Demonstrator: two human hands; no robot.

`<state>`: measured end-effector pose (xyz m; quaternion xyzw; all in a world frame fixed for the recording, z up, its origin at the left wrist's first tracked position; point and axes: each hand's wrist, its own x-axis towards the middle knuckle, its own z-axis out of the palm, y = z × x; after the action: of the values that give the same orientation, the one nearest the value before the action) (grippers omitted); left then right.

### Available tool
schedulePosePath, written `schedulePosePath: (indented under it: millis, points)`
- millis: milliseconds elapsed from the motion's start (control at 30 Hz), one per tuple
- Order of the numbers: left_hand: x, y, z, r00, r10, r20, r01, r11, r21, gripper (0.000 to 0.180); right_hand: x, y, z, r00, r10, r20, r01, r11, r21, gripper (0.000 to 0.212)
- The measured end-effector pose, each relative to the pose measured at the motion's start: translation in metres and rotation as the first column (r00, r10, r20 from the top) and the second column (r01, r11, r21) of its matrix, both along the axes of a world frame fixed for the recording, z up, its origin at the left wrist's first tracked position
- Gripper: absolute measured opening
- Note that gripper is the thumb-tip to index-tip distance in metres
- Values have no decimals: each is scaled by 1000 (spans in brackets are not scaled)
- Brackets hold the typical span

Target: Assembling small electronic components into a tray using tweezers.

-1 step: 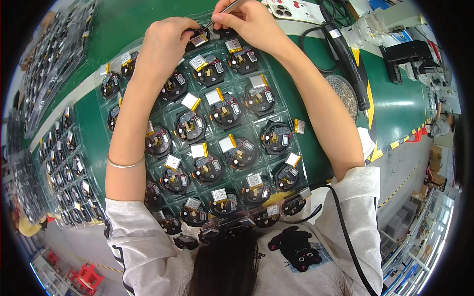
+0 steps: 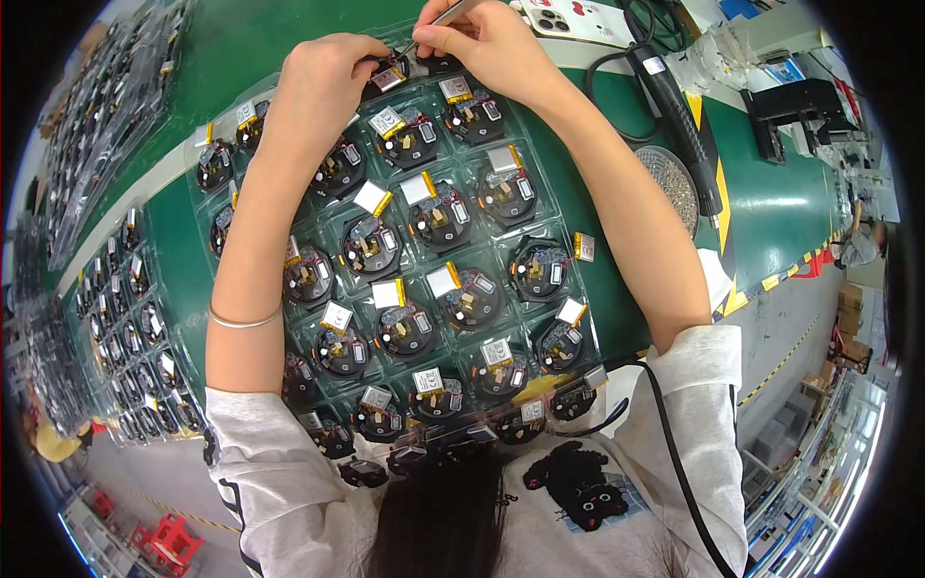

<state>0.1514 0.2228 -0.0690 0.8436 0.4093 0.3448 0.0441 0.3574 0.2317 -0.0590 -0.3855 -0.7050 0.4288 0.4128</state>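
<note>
Right hand [image 2: 491, 46], grip clamped on a metal tool [image 2: 451, 13], meets a black unit [image 2: 399, 66] at the clear tray's [image 2: 551, 204] far end; left hand [image 2: 320, 82] at its left, whether pinching I cannot tell

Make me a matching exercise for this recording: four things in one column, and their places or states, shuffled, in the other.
Things:
1. Right hand
2. Black corded tool
3. Silver bangle
4. Red stools

Places or states:
A. Around the left forearm
B. On the floor, at the picture's lower left
C. Gripping a slim metal tool
D. Beside a round dish of small pieces

Pairs: 1-C, 2-D, 3-A, 4-B.
</note>
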Motion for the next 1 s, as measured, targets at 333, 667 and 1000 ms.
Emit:
schedulePosePath:
  millis: [333,667,1000]
  points:
    - [-2,5,-2,995,-54,-88,59,997,47,17,-4,0,-5,993,-100,69,94,991,95,11]
    - [3,3,0,979,-45,-201,52,998,29,16,-2,0,-10,992,-126,9,125,990,64,13]
    - [6,3,-1,977,-12,-211,17,1000,20,17,-2,3,-11,988,-132,79,126,989,81,12]
